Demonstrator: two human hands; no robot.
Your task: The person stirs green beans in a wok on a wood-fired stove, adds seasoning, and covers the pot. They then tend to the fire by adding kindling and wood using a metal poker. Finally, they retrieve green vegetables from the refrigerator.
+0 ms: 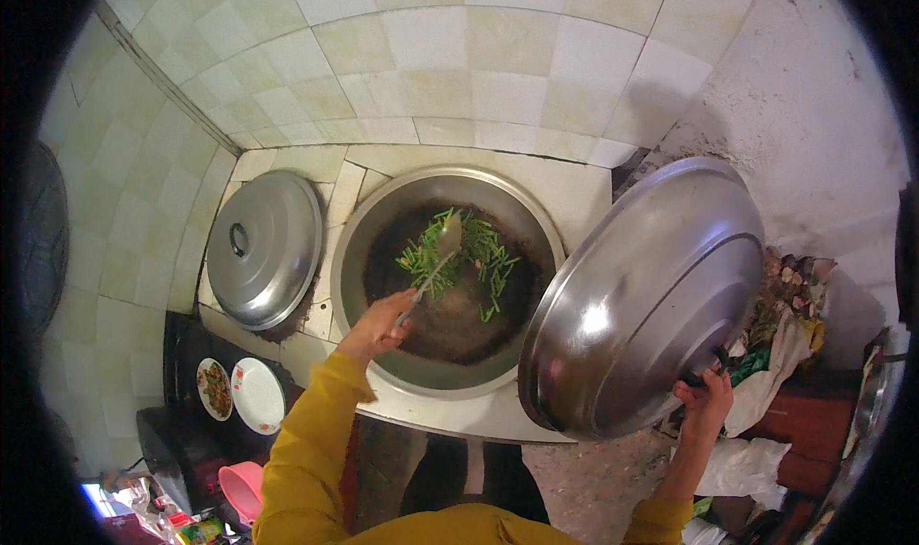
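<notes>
A large metal wok (pixel 459 365) is set into the tiled stove top before me. Cut green vegetable stems (pixel 482 251) lie heaped in it, mostly toward the far side. My left hand (pixel 379 326) grips the handle of a metal ladle (pixel 449 238), whose bowl rests among the stems. On the other side, my right hand (pixel 705 398) holds the dark knob of a big metal lid (pixel 639 301). That lid is tilted up on edge at the wok's right, with its outer face toward me.
A smaller lidded metal pot (pixel 269 251) stands left of the wok. Nearer me are a plate of food (pixel 215 389) and a white bowl (pixel 258 396) on a dark surface, with a pink basin (pixel 243 489) below. Plastic bags (pixel 743 466) and debris (pixel 779 290) lie at the right.
</notes>
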